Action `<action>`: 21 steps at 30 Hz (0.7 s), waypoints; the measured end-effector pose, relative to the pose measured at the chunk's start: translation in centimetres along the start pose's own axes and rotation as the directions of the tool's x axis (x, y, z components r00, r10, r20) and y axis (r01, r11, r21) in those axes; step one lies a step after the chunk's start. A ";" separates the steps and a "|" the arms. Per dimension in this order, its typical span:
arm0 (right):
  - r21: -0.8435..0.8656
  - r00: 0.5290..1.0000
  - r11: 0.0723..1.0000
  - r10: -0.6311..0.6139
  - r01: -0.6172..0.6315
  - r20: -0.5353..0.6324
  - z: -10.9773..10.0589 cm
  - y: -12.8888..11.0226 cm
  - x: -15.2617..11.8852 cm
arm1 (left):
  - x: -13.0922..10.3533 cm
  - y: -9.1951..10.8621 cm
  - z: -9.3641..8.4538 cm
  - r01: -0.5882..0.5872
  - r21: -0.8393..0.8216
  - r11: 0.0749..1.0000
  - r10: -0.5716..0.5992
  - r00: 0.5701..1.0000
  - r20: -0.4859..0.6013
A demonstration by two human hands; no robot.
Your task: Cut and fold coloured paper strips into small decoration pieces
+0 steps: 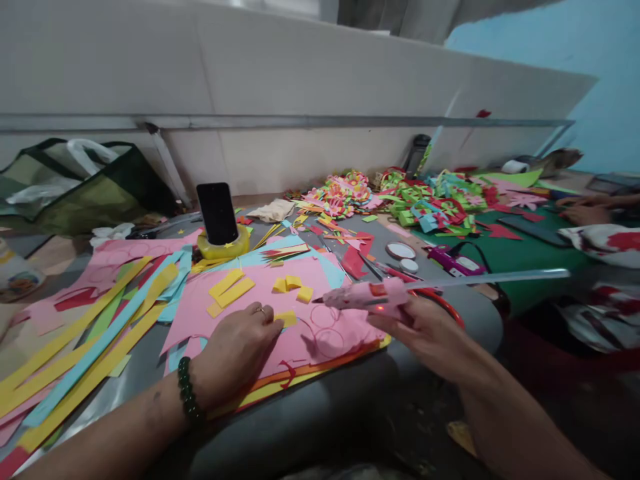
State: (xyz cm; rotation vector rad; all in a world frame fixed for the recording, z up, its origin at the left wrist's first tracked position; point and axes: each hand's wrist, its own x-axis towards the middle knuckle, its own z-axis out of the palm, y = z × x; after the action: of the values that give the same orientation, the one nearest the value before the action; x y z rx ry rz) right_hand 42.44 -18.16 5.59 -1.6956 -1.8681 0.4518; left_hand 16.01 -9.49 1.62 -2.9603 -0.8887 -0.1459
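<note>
My right hand [425, 333] is wrapped round a pink glue gun [373, 295], whose nozzle points left above the pink paper and whose clear glue stick juts out to the right. On the stacked pink sheets [270, 267] rests my left hand [240, 347], fingers bent together, its fingertips at a small yellow paper piece [287, 319]. Whether those fingers pinch the piece is hard to tell. Several other yellow pieces [233, 295] lie nearby, some folded. Circles are drawn on the pink paper to the right.
A phone [217, 213] stands in a yellow tape roll [240, 245]. Long paper strips [115, 340] lie left. Behind are paper flowers [345, 193]; red-handled scissors [440, 300] and a purple device [455, 261] lie right. Another person's hand [590, 212] is at far right.
</note>
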 end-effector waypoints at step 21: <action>-0.271 0.992 0.962 -0.012 0.046 0.126 3.3 -1.3 1.0 | 0.0 0.2 -0.2 0.014 0.010 1.000 -0.014 1.000 0.009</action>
State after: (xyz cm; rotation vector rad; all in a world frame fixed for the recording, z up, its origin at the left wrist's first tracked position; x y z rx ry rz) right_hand 39.36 -16.91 3.93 -1.8505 -2.1229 0.3032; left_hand 16.11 -9.63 1.80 -2.9485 -0.9082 -0.1281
